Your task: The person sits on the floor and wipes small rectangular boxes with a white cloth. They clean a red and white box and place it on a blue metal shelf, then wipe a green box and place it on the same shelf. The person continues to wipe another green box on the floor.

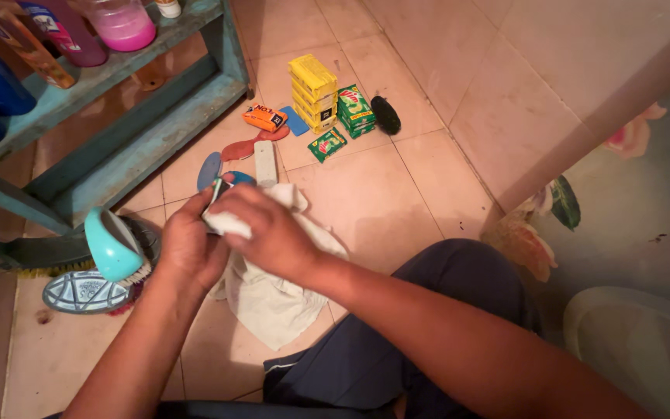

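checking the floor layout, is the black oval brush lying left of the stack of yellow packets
No, the black oval brush lies right of the stack of yellow packets, beyond the green packets.

left hand (189, 247): curled, gripping | right hand (269, 230): closed, pressing over left

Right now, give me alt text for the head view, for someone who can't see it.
Both hands, left hand and right hand, rub a white cloth over a small object above a tiled floor. Soap packs, a black brush and a teal scrub brush lie around.
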